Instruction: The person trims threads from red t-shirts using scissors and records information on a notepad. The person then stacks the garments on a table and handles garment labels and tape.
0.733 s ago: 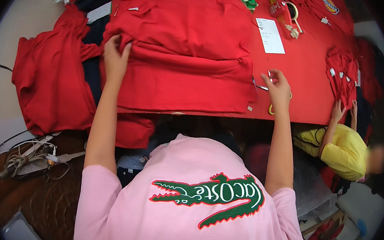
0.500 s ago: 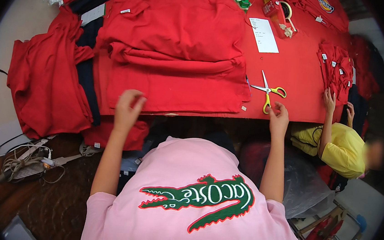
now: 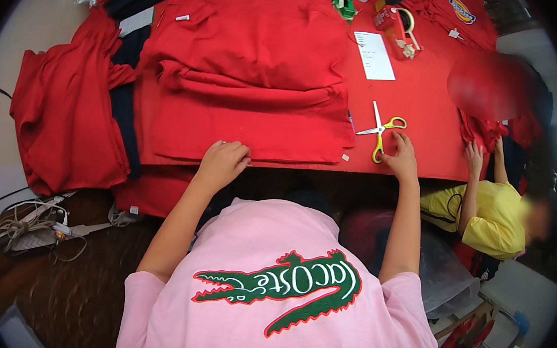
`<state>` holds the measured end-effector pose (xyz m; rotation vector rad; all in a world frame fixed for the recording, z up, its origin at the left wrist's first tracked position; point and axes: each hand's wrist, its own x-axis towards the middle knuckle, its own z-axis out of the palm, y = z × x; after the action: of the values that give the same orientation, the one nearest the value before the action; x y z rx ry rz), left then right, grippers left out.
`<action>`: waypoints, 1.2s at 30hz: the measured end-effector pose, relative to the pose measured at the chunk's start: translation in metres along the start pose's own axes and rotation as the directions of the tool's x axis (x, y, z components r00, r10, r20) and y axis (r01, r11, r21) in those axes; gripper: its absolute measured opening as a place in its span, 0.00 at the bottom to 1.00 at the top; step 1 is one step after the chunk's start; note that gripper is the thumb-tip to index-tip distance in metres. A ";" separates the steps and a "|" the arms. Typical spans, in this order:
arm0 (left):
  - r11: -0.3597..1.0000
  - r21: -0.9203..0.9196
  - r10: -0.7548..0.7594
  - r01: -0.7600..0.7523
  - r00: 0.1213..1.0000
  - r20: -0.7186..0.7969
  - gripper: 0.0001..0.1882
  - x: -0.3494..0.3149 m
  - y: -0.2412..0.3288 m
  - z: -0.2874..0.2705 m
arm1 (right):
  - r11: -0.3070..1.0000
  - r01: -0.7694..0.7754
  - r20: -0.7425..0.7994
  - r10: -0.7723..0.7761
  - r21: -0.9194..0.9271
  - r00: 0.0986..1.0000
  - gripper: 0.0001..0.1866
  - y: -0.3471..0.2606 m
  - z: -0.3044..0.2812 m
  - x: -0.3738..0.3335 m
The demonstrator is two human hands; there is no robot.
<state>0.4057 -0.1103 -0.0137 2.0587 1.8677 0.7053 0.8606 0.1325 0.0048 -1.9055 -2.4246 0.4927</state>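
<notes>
Scissors (image 3: 381,128) with yellow handles lay on a red worktop (image 3: 430,147), just ahead and to the left of the fingers of the person's right hand (image 3: 401,159). Beyond those fingers, past the scissors, lay a white sheet of paper (image 3: 380,67) and, farther off, a red tape dispenser (image 3: 386,18). To their left was a small pale chip (image 3: 345,158); to their right, well apart, a co-worker in a yellow top (image 3: 495,216) had both hands at red cloth. A dark brown floor (image 3: 76,289) and a power strip with tangled cables (image 3: 41,236) lay to the left of and below the left hand (image 3: 223,162).

The scissors were spread open, their long axis slanting: the blades pointed away and leftward from the right fingers, the handle loops back toward them. Those fingers were parted from the thumb beside the nearer loop; whether they touched it could not be told. The left fingers were loosely curled at the near edge of folded red fabric (image 3: 257,116); whether they gripped it could not be told.
</notes>
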 end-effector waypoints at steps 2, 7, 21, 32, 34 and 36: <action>0.999 0.004 -0.043 0.043 0.999 0.010 0.06 -0.003 -0.003 0.003 | 0.990 -0.138 0.138 0.142 -0.041 0.980 0.42 -0.012 -0.011 0.005; 0.789 -0.287 -0.452 0.544 0.829 0.329 0.00 0.007 0.027 -0.025 | 0.983 0.149 -0.167 -0.166 -0.111 0.972 0.41 -0.010 -0.006 -0.010; -0.058 -0.992 -0.837 -0.111 0.548 -0.012 0.08 0.022 0.042 0.087 | 0.930 -0.141 0.205 0.073 0.338 0.976 0.15 0.053 -0.011 -0.004; -0.427 -0.892 -0.820 -0.147 0.478 0.314 0.11 0.049 0.125 0.107 | 0.510 -0.357 0.594 -0.440 0.783 0.674 0.11 -0.080 -0.028 -0.023; -0.315 -0.938 -0.847 -0.143 0.489 0.210 0.15 0.054 0.128 0.105 | 0.599 -0.071 0.485 -0.568 0.798 0.665 0.09 -0.101 -0.024 -0.019; -0.129 -0.989 -0.860 -0.070 0.505 0.076 0.23 0.055 0.137 0.098 | 0.722 0.332 0.347 -0.616 0.607 0.707 0.11 -0.119 -0.043 -0.014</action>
<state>0.5766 -0.0621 -0.0174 -0.0158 1.2555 1.9288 0.7611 0.1049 0.0784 -0.9059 -2.5601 1.5937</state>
